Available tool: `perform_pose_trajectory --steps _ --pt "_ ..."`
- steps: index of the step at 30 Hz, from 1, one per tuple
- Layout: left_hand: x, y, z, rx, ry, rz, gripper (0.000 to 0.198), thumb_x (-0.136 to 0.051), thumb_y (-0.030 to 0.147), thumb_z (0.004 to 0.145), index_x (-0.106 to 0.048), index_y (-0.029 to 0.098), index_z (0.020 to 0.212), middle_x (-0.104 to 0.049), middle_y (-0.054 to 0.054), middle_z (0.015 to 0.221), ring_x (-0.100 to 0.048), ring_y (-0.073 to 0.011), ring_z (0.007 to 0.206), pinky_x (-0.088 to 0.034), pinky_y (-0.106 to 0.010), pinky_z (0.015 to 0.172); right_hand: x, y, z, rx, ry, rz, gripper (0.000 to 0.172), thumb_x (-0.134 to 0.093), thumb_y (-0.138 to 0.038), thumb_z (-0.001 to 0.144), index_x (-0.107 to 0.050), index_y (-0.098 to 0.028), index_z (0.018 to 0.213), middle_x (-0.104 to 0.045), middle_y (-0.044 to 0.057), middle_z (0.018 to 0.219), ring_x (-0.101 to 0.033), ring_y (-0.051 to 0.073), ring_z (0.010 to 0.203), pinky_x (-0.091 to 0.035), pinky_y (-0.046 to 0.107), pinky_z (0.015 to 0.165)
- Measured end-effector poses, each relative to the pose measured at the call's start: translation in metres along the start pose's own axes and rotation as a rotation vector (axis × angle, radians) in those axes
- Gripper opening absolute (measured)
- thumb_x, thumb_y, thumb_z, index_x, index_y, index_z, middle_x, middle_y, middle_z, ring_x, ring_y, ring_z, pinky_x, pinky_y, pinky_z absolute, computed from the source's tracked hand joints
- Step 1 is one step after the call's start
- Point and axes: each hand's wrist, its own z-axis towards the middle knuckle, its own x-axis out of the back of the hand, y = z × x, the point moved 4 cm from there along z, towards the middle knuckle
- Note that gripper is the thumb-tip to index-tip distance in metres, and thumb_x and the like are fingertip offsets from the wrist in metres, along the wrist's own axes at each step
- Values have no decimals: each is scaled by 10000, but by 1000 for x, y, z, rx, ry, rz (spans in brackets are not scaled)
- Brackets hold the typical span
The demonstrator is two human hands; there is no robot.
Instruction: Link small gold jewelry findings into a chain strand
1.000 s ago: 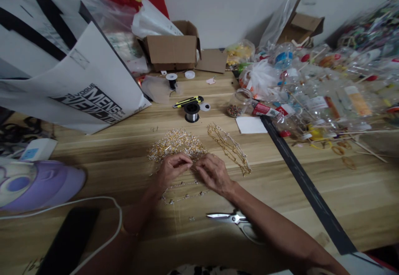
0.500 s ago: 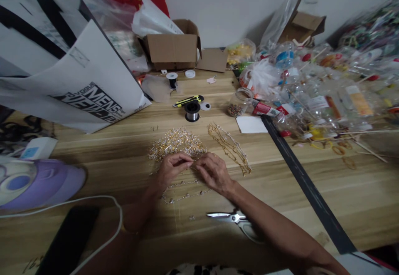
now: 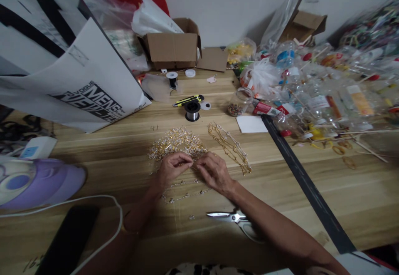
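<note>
Around the working area, the wooden surface [image 3: 299, 142] is crowded at its edges. A white paper bag [image 3: 81, 71] stands at the left, with a purple object [image 3: 52, 181] nearer. A white cable [image 3: 115, 202] curves past the left forearm [image 3: 141, 208], close to a dark, flat slab [image 3: 68, 239]. Scissors [image 3: 234, 217] lie with their handles partly under the right forearm [image 3: 277, 225], near a small shiny piece [image 3: 191, 217]. Beyond the hands, a yellow and black cutter [image 3: 188, 100] lies against a spool of silvery wire [image 3: 192, 112]. A black strip [image 3: 307, 183] runs along the right, and clear plastic bottles [image 3: 324, 87] are heaped behind it.

A cardboard box [image 3: 173, 50] holds white plastic wrapping [image 3: 154, 19]; a clear jar [image 3: 241, 97] has small mixed beads [image 3: 235, 110] at its bottom.

A silvery studded chain [image 3: 187, 194] lies in a loop just below the hands. A gold and silver pile [image 3: 174, 144] sits just beyond them, and longer chains [image 3: 233, 157] stretch out to its right. The left hand [image 3: 173, 169] and right hand [image 3: 213, 172] face each other, palms inward and fingers bent, tips nearly meeting. I cannot tell whether either grasps anything; the detail there is too small.
</note>
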Motion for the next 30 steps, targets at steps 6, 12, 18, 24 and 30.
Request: perform_pose_trajectory --steps 6,12,18,24,30 --pt "0 -1 1 -34 -16 -24 71 -721 185 663 -676 136 688 -693 -51 739 -647 -142 705 -525 -254 688 0 0 0 5 0 0 60 -504 -163 884 -559 -180 900 -606 63 832 -553 165 772 -465 294 696" --pt "0 -2 0 -11 -19 -40 55 -717 172 661 -679 139 685 -699 -53 742 -651 -143 718 -520 -248 694 -1 0 0 6 0 -8 63 -505 -166 884 -564 -182 900 -605 59 828 -552 163 767 -460 289 686" --pt "0 -4 1 -13 -25 -61 76 -730 194 652 -690 143 692 -709 -53 744 -653 -146 705 -520 -247 677 -1 1 -1 1 -12 -8 63 -508 -165 884 -565 -183 905 -607 61 836 -552 164 778 -460 291 704" --pt "1 -5 0 22 -20 -40 85 -733 194 649 -696 141 705 -721 -58 758 -663 -148 710 -529 -250 687 0 0 1 0 -13 6 72 -502 -168 887 -570 -179 906 -610 63 834 -553 165 772 -463 293 695" --pt "1 -4 0 25 -26 -29 82 -726 195 654 -698 143 711 -727 -55 757 -667 -149 703 -536 -254 686 0 0 0 -5 -4 -4 76 -498 -182 891 -574 -183 899 -614 62 828 -556 167 765 -460 297 687"
